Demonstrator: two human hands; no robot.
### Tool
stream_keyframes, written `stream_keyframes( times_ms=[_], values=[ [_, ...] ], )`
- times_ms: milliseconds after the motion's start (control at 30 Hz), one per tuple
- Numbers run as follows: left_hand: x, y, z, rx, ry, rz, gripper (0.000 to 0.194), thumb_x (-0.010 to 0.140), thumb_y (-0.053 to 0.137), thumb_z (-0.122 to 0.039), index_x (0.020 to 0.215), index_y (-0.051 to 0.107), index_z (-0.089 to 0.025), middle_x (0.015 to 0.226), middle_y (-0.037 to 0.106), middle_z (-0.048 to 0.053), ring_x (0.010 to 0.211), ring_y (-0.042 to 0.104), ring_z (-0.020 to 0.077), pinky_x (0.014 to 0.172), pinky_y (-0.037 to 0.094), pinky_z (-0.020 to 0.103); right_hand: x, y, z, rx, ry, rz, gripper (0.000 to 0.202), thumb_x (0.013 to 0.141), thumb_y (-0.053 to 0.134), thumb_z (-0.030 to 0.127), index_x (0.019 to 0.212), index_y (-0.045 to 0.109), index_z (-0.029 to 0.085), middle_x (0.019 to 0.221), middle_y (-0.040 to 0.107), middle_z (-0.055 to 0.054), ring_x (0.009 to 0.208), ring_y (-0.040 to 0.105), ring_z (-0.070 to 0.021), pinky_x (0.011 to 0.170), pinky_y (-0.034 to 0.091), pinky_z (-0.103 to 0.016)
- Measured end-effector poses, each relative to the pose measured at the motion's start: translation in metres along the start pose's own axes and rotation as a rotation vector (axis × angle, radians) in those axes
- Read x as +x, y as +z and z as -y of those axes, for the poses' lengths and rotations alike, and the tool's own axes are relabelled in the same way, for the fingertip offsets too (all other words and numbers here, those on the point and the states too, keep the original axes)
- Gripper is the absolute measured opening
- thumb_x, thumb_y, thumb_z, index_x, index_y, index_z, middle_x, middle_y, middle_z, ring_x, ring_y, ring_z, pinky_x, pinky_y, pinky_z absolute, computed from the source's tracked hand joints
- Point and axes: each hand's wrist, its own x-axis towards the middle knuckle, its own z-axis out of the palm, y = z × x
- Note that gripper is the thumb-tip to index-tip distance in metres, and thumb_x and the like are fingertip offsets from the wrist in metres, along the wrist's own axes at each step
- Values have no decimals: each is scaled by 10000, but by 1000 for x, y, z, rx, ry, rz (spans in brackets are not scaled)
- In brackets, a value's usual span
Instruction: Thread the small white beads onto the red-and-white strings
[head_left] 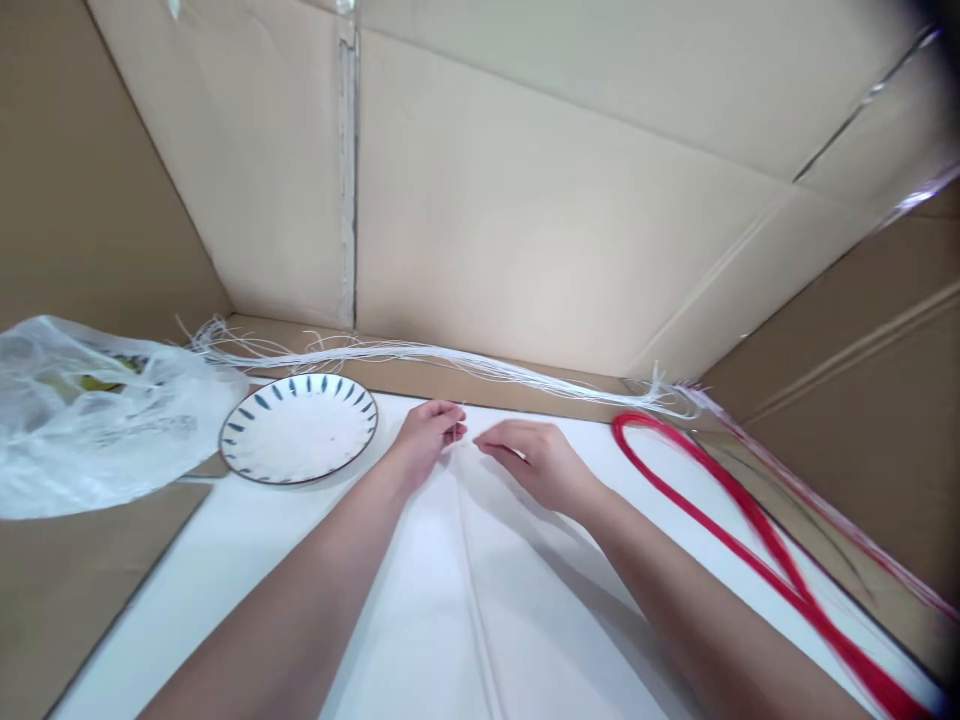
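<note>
My left hand (433,436) is closed in a pinch around a thin pale cord (472,590). From there the cord trails down over the white tabletop (405,620) toward the bottom edge of the view. Just to its right, my right hand (534,460) has thumb and index finger pressed together, the tips a small gap away from the left fingers. Whatever lies between the right fingertips is too small to make out. A white plate (300,430) with dark blue dashes around its rim lies left of my hands.
A bundle of white cords (450,357) stretches along the back edge. On the right lies a looped bundle of red cords (720,535). A translucent white plastic bag (97,420) sits at the left. Cardboard walls (525,200) enclose the back and sides.
</note>
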Motion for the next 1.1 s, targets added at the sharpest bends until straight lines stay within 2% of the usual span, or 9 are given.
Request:
stream_keyframes(
  times_ms=[100, 167, 300, 500, 667, 733, 833, 933, 1100],
  values=[
    [-2, 1, -4, 81, 9, 6, 216, 962, 658, -300, 1102, 661, -136, 1049, 693, 58, 860, 678, 167, 753, 600, 343, -52, -13, -41, 8, 92, -37, 211, 960, 587, 144, 917, 773, 233, 899, 782, -87, 792, 745, -214, 713, 579, -320],
    [-4, 1, -6, 125, 26, 2, 138, 952, 669, -262, 985, 662, -128, 935, 680, 24, 778, 652, 139, 705, 578, 305, -69, -11, -59, 43, 111, -29, 191, 948, 615, 139, 895, 783, 215, 899, 780, -88, 809, 752, -209, 743, 594, -315],
    [-10, 6, -10, 207, 51, -17, 99, 895, 712, -187, 830, 663, -130, 824, 666, -4, 717, 603, 117, 699, 513, 271, -71, -3, -76, 145, 85, 35, 147, 940, 666, 160, 976, 808, 177, 986, 771, -83, 895, 744, -178, 856, 593, -291],
    [-15, 13, -13, 295, 54, -51, 129, 733, 856, -263, 774, 761, -186, 821, 712, 2, 792, 589, 139, 800, 432, 290, -69, -7, -83, 295, 73, 133, 229, 984, 599, 191, 1113, 787, 177, 1177, 743, -94, 1085, 694, -194, 1012, 527, -325],
    [-17, 15, -11, 347, 62, -83, 175, 667, 886, -294, 731, 760, -190, 836, 721, 10, 780, 580, 157, 797, 412, 321, -70, -10, -90, 657, 440, 28, 267, 997, 542, 281, 1100, 757, 160, 1004, 767, -80, 852, 690, -154, 813, 553, -295],
    [-17, 14, -10, 359, 67, -84, 181, 668, 885, -307, 734, 760, -193, 844, 720, 10, 782, 579, 158, 806, 411, 328, -70, -10, -92, 691, 531, -21, 244, 972, 573, 295, 1065, 757, 164, 981, 765, -72, 850, 685, -154, 792, 540, -286],
    [-17, 13, -9, 370, 75, -84, 177, 690, 873, -326, 746, 764, -198, 855, 720, 12, 792, 578, 160, 818, 411, 335, -70, -12, -90, 555, 434, -19, 204, 902, 586, 162, 993, 767, 181, 1035, 745, -64, 891, 675, -157, 784, 520, -275],
    [-17, 12, -9, 382, 73, -82, 158, 707, 860, -324, 751, 765, -205, 862, 724, 13, 801, 578, 162, 825, 412, 338, -72, -15, -87, 430, 259, 66, 299, 811, 587, 50, 1013, 762, 183, 1064, 723, -63, 845, 651, -147, 759, 519, -273],
    [-17, 10, -8, 396, 68, -74, 174, 688, 864, -326, 757, 762, -203, 856, 719, 21, 781, 588, 161, 809, 420, 334, -75, -14, -85, 392, 94, 94, 209, 840, 645, 89, 996, 739, 193, 1055, 732, -66, 1035, 658, -201, 908, 535, -330]
  ],
)
